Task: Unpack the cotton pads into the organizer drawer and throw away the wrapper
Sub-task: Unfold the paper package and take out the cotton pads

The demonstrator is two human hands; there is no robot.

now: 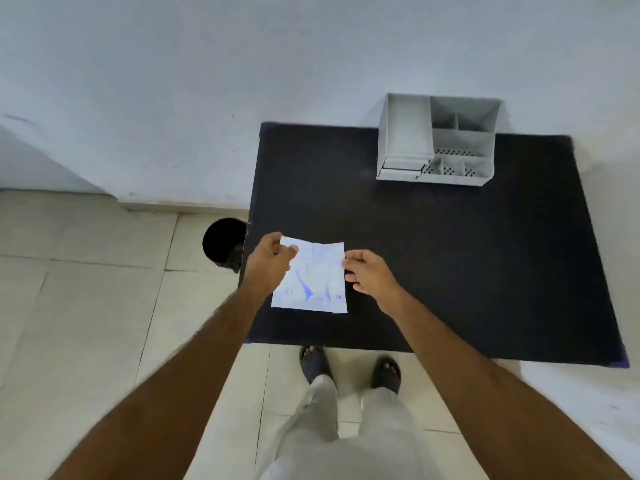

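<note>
Person stands at a black table (450, 271), both arms out over its near-left part. The wrapper (313, 277), white with blue print, looks flat and limp, held over the tabletop. Left hand (268, 263) pinches its top-left corner, thumb over the top, fingers curled under. Right hand (369, 273) is at the wrapper's right edge, fingertips curled and touching or just gripping the edge; can't tell for sure whether it's a firm pinch. Grey organizer (438, 140) sits at the far right of the table against the wall, well apart from the hands. Its low drawer section at front-left looks pushed in; contents not visible. No loose cotton pads in view. Black bin (221, 242) is on the tiled floor just beside the table's left edge, near the left hand.
</note>
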